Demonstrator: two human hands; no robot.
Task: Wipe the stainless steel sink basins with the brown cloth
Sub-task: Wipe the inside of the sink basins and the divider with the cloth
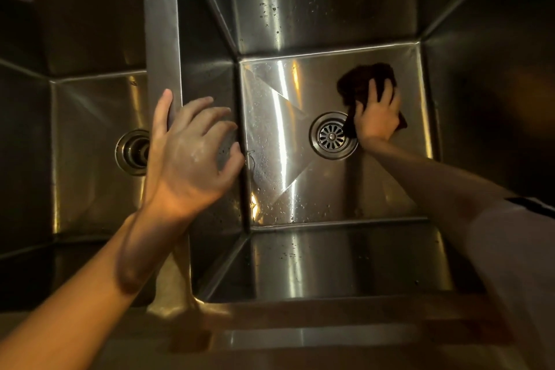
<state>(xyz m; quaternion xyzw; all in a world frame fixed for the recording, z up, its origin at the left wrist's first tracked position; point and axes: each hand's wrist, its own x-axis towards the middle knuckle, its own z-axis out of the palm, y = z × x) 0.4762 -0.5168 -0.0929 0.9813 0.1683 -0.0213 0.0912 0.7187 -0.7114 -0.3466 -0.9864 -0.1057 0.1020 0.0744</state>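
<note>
I look straight down into two deep stainless steel basins. In the right basin [279, 141], my right hand [379, 117] presses the dark brown cloth [360, 78] flat on the floor, just right of the round drain strainer [332, 136]. The cloth bunches out beyond my fingertips toward the far right corner. My left hand [189, 153] rests on the steel divider [162, 39] between the basins, thumb over its left side, fingers spread over the right wall. It holds nothing.
The left basin [90, 144] has its own drain [133, 152], partly hidden by my left hand. Water drops speckle the right basin's floor and back wall [300, 3]. The sink's front rim [300, 336] runs along the bottom.
</note>
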